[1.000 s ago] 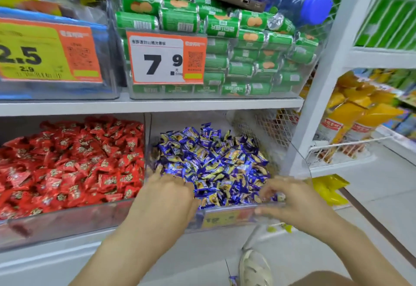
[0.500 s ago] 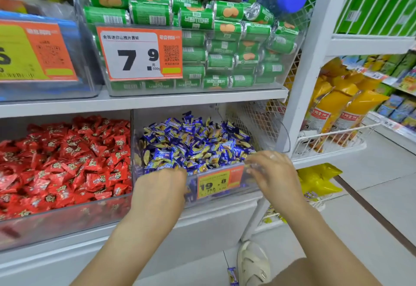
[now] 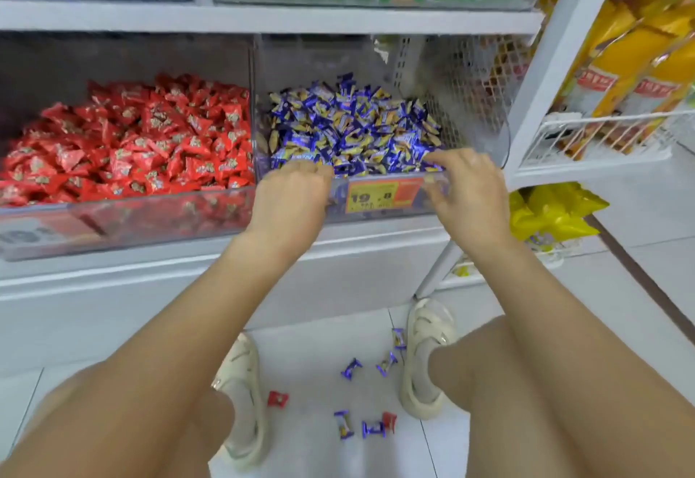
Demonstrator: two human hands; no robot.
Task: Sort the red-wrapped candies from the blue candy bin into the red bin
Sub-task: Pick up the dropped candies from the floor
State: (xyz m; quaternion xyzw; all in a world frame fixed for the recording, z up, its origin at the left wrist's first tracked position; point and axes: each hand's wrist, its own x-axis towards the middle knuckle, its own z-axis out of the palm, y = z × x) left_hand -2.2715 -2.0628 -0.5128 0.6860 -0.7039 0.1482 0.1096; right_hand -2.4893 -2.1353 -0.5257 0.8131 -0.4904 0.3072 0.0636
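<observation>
1. The left hand [image 3: 291, 195] and the right hand [image 3: 468, 191] both grip the front rim of the blue candy bin [image 3: 376, 210].
2. At 9 o'clock from it stands the red bin [image 3: 124, 214], full of red-wrapped candies [image 3: 135, 142].
3. At 6 o'clock, blue candies [image 3: 351, 368] and red candies [image 3: 277, 398] lie on the floor [image 3: 312, 451] between two white shoes [image 3: 427, 357].

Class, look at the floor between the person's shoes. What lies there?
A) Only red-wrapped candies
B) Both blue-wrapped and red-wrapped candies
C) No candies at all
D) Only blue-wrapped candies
B: several blue-wrapped candies and two red-wrapped candies lie scattered on the floor tiles between the shoes.
</observation>
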